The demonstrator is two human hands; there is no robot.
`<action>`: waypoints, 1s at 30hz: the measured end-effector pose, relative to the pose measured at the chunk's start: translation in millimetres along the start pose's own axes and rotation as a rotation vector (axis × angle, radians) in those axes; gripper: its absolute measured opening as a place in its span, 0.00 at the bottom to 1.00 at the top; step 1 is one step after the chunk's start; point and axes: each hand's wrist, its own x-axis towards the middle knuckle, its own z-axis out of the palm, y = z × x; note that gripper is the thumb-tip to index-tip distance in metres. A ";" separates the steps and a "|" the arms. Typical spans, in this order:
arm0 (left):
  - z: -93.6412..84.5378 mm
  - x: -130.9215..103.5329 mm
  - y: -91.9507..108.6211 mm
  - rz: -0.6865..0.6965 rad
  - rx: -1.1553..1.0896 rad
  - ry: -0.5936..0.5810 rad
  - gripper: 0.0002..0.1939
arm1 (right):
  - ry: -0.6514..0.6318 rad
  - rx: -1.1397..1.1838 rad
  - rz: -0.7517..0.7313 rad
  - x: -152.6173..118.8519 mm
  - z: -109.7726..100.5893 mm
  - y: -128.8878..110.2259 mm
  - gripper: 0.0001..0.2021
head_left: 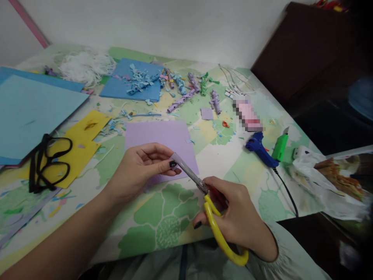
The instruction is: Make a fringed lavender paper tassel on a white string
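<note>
Yellow-handled scissors (pixel 215 223) are held in my right hand (pixel 236 210), its fingers through the loops. Their blades point up and left to the fingertips of my left hand (pixel 145 167). That hand pinches a small purple paper piece (pixel 176 157) between thumb and fingers, right at the blade tips. Beneath and behind my left hand lies a square purple sheet (pixel 160 134) on the patterned tablecloth. Farther back are rolled, fringed paper tubes in purple, blue and green, among them a long purple tube (pixel 180 102), and a small purple square (pixel 207 114).
Black glasses (pixel 55 155) rest on yellow paper (pixel 93 124) at the left, beside large blue sheets (pixel 37 112). A blue glue gun (pixel 260 149), a green cutter (pixel 280 147) and a plastic bag (pixel 313 175) lie to the right. Scraps and white strings (pixel 87 66) are farther back.
</note>
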 end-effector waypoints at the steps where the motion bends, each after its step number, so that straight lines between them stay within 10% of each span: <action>1: -0.2 0.2 -0.5 -0.003 -0.003 -0.008 0.06 | 0.003 -0.003 -0.005 0.6 0.3 0.1 0.16; 30: 1.2 0.4 -1.1 -0.043 -0.006 -0.013 0.07 | 0.067 0.008 -0.039 8.0 1.8 -0.8 0.21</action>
